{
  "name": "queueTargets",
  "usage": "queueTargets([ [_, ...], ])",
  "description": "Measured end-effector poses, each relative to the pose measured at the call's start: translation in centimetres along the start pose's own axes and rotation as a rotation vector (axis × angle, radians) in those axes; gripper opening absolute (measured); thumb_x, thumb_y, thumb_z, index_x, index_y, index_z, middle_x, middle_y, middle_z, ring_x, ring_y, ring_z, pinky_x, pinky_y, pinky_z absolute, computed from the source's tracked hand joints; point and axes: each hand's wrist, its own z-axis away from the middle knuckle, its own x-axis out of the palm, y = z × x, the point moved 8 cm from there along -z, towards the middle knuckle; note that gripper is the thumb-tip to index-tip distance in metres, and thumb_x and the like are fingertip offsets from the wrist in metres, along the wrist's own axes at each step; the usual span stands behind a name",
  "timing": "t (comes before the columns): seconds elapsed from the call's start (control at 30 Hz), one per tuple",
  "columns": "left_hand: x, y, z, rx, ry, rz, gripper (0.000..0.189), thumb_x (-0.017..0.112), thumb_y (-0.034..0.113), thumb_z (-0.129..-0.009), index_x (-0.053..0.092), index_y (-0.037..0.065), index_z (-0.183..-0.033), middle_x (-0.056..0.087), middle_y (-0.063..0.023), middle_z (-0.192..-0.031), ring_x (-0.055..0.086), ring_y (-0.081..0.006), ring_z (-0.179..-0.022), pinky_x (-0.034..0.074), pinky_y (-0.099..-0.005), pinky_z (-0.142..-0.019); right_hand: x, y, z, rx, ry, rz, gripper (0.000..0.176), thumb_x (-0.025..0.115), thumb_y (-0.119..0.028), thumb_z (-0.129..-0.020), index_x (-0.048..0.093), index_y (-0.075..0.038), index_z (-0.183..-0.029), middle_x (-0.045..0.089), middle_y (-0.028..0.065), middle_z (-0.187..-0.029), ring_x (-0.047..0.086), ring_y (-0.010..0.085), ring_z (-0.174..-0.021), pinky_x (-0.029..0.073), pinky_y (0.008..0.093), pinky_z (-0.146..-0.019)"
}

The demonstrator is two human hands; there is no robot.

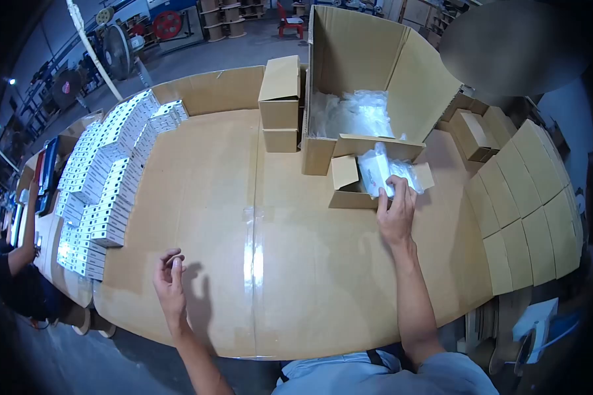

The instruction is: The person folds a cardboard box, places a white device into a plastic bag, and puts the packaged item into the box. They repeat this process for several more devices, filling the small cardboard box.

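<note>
My right hand [396,212] reaches to a small open cardboard box [350,199], its fingers pinched at a clear plastic packet [377,168] in it. More bagged items [405,172] lie in the same box. Behind it stands a large open carton [359,59] with clear plastic bags [362,113] inside. My left hand [171,271] hovers over the cardboard-covered table [197,191] at the left, fingers loosely curled and apart, with nothing in it.
Stacks of small white boxes [115,178] stand at the left. Two closed brown boxes [280,102] are stacked beside the large carton. Many brown boxes [527,210] are piled at the right. Another person's arm [28,230] shows at the far left.
</note>
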Motion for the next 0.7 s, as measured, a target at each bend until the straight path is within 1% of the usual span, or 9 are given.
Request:
queueTargets([
  [0.07, -0.2, 0.5, -1.1, 0.023, -0.001, -0.009, 0.022, 0.055, 0.009, -0.103, 0.059, 0.001, -0.123, 0.063, -0.0081, -0.118, 0.06, -0.0153, -0.107, 0.049, -0.0285, -0.088, -0.1, -0.1, -0.2, 0.056, 0.003, 0.033, 0.027, 0.068, -0.005, -0.088, 0.058, -0.005, -0.112, 0.064, 0.0084, -0.109, 0.061, 0.027, -0.093, 0.038, 0.0429, -0.09],
  [0.17, -0.8, 1.3, -2.9, 0.079, -0.013, -0.064, 0.022, 0.056, 0.007, -0.103, 0.059, 0.001, -0.124, 0.064, -0.0078, -0.117, 0.06, -0.0145, -0.107, 0.049, -0.0278, -0.087, 0.2, -0.5, -0.8, 0.08, -0.03, 0.058, 0.024, 0.068, -0.004, -0.087, 0.06, -0.006, -0.109, 0.065, 0.008, -0.105, 0.062, 0.0276, -0.093, 0.039, 0.0429, -0.09],
  [0.2, -1.0, 1.8, -3.4, 0.124, -0.007, -0.075, 0.023, 0.058, 0.016, -0.103, 0.06, 0.002, -0.121, 0.064, -0.0065, -0.115, 0.061, -0.0149, -0.104, 0.049, -0.0277, -0.083, 0.2, -0.7, -1.0, 0.064, -0.008, 0.082, 0.022, 0.07, -0.003, -0.084, 0.062, -0.006, -0.105, 0.066, 0.009, -0.104, 0.063, 0.0289, -0.094, 0.041, 0.0434, -0.088],
  [0.3, -2.3, 2.3, -5.4, 0.173, 0.019, -0.159, 0.023, 0.06, 0.015, -0.102, 0.061, 0.001, -0.121, 0.065, -0.0062, -0.112, 0.061, -0.0144, -0.104, 0.05, -0.0277, -0.083, 1.1, 0.3, -1.1, 0.079, -0.071, 0.167, 0.02, 0.072, -0.004, -0.081, 0.063, -0.004, -0.099, 0.067, 0.0117, -0.1, 0.064, 0.0326, -0.091, 0.045, 0.0458, -0.083],
  [0.4, -3.4, 5.1, -7.8, 0.239, 0.148, -0.388, 0.026, 0.067, 0.015, -0.094, 0.064, 0.003, -0.117, 0.066, -0.0106, -0.109, 0.065, -0.022, -0.103, 0.054, -0.0359, -0.083, 2.3, 2.2, -1.5, 0.1, -0.017, 0.066, 0.02, 0.075, -0.002, -0.077, 0.063, 0.0, -0.093, 0.067, 0.0177, -0.088, 0.065, 0.0381, -0.084, 0.048, 0.0491, -0.075],
  [0.43, -3.6, 6.7, -8.4, 0.34, 0.218, -0.512, 0.024, 0.068, 0.014, -0.094, 0.065, 0.003, -0.115, 0.067, -0.0115, -0.108, 0.065, -0.0234, -0.1, 0.053, -0.0358, -0.084, 2.9, 3.0, -1.6, 0.168, -0.096, 0.046, 0.019, 0.074, 0.0, -0.077, 0.061, 0.002, -0.091, 0.067, 0.0194, -0.088, 0.066, 0.0384, -0.086, 0.05, 0.0477, -0.077],
  [0.47, -4.1, 7.9, -9.4, 0.437, 0.268, -0.638, 0.022, 0.068, 0.012, -0.093, 0.065, 0.002, -0.113, 0.067, -0.0124, -0.107, 0.066, -0.0248, -0.098, 0.051, -0.0357, -0.085, 4.1, 4.9, -0.9, 0.222, -0.071, 0.014, 0.02, 0.074, 0.002, -0.078, 0.059, 0.003, -0.091, 0.066, 0.0198, -0.087, 0.065, 0.0386, -0.084, 0.05, 0.0471, -0.076],
  [0.6, -7.7, 9.0, -15.5, 0.614, 0.464, -0.905, 0.023, 0.07, 0.009, -0.086, 0.064, 0.004, -0.108, 0.066, -0.0147, -0.104, 0.061, -0.0348, -0.103, 0.048, -0.0426, -0.093, 4.8, 4.7, -1.8, 0.225, -0.171, 0.119, 0.017, 0.073, 0.002, -0.08, 0.059, 0.004, -0.088, 0.062, 0.0202, -0.085, 0.063, 0.0401, -0.08, 0.048, 0.0489, -0.073],
  [0.7, -9.8, 8.8, -21.1, 0.682, 0.423, -0.967, 0.028, 0.07, 0.007, -0.083, 0.062, 0.004, -0.11, 0.066, -0.0154, -0.108, 0.06, -0.0354, -0.105, 0.048, -0.0449, -0.091, 4.3, 3.5, -1.8, 0.153, -0.169, 0.267, 0.013, 0.071, 0.001, -0.083, 0.06, 0.004, -0.089, 0.062, 0.0199, -0.086, 0.062, 0.0404, -0.076, 0.047, 0.0493, -0.072],
])
